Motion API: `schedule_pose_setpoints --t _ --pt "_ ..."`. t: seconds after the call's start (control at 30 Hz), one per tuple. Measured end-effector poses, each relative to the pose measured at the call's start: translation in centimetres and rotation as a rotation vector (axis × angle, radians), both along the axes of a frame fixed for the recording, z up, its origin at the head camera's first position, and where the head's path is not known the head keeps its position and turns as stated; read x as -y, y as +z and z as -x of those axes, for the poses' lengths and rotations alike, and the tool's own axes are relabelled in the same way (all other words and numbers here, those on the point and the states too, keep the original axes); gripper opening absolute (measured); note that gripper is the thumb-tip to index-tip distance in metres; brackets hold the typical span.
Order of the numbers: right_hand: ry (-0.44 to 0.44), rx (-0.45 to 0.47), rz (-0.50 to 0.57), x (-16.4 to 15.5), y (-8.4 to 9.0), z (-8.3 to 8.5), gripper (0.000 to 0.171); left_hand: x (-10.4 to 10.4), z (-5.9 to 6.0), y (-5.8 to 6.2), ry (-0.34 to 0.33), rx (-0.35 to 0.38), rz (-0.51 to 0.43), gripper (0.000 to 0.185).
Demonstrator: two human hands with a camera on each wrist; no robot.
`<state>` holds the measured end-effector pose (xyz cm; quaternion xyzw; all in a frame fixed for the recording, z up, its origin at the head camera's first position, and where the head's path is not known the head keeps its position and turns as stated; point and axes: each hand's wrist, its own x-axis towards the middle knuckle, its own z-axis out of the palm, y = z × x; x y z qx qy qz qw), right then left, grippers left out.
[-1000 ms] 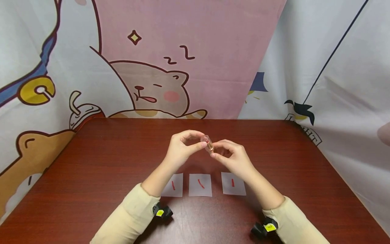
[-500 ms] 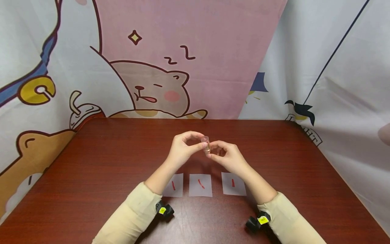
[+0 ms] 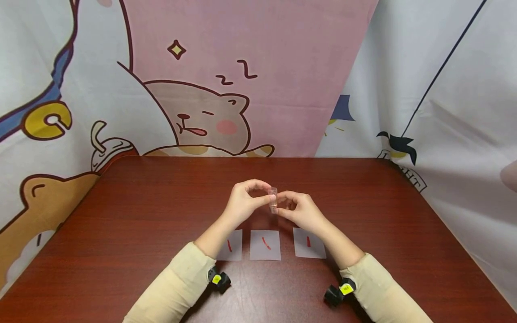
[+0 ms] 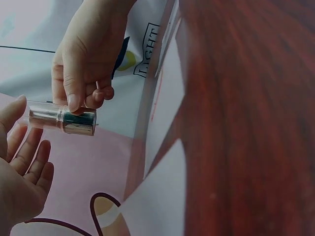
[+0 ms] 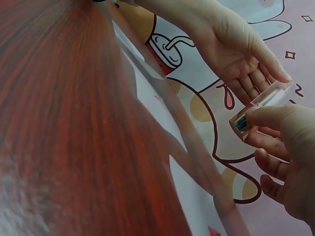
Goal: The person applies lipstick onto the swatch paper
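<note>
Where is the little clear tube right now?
In the head view the little clear tube is up off the table, mid-frame, pinched between the left hand and the right hand, above the middle paper card.

Both arms wear long cream sleeves point(image 3: 173, 287) reaching to the wrists. Under each wrist sits a small black camera point(image 3: 220, 280) with a yellow sticker. The hands point(image 3: 242, 204) are bare, nails short.
</note>
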<state>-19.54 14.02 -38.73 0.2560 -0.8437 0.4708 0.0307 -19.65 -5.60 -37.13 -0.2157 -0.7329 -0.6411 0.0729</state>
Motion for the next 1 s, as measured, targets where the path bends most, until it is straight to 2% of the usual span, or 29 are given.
schedule_pose_setpoints --t 0.03,0.2,0.27,0.3,0.77,1.0 --pt "0.002 0.006 -0.005 0.0 -0.1 0.0 0.025 0.0 -0.2 0.3 -0.003 0.003 0.005 0.019" --pt "0.030 0.042 -0.037 -0.1 -0.6 0.2 0.023 -0.1 -0.1 -0.2 -0.006 0.027 0.026 0.021" --pt "0.045 0.053 -0.049 -0.2 -1.2 0.6 0.022 -0.1 0.6 -1.2 -0.010 0.040 0.025 0.021" --pt "0.050 0.059 -0.054 -0.2 -1.2 0.6 0.022 -0.1 0.6 -1.3 -0.011 0.048 0.027 0.020" --pt "0.098 0.091 -0.124 -0.5 -2.0 1.0 0.013 -0.2 0.6 -2.1 -0.011 0.085 0.139 0.018" --pt "0.103 0.087 -0.136 -0.5 -2.4 1.2 0.011 -0.3 0.6 -2.5 0.000 0.093 0.165 0.019"
